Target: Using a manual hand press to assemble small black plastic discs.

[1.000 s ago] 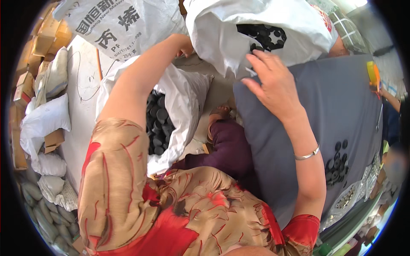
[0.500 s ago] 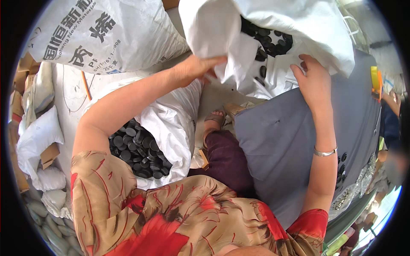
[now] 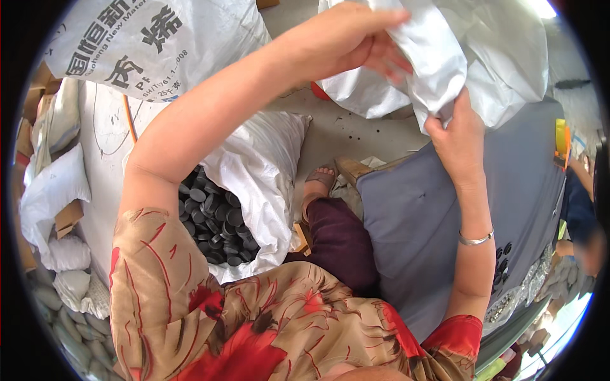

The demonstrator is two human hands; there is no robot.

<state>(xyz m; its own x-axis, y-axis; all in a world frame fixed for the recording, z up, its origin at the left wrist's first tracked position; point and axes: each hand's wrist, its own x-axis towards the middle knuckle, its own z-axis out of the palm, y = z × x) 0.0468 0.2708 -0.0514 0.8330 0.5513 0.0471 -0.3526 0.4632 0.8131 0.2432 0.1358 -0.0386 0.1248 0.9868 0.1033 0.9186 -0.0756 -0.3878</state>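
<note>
A white woven sack stands at the far side of the grey-covered table, its mouth folded so that its contents are out of sight. My right hand pinches the sack's near edge between thumb and fingers. Over the sack's left part reaches my left hand, fingers apart and slightly blurred; whether it touches the cloth I cannot tell. Close by my left side, a second white sack gapes, filled with black round discs.
A large printed white sack lies at the far left. The grey cloth-covered table is on my right, with a few black pieces and a clear plastic bag along its edge. A yellow-orange tape dispenser sits beyond. Another person's arm shows far right.
The far sack's mouth has been folded over, hiding the black discs seen inside before. My left hand has moved right and away from me; my right hand has closed on the sack's edge.
</note>
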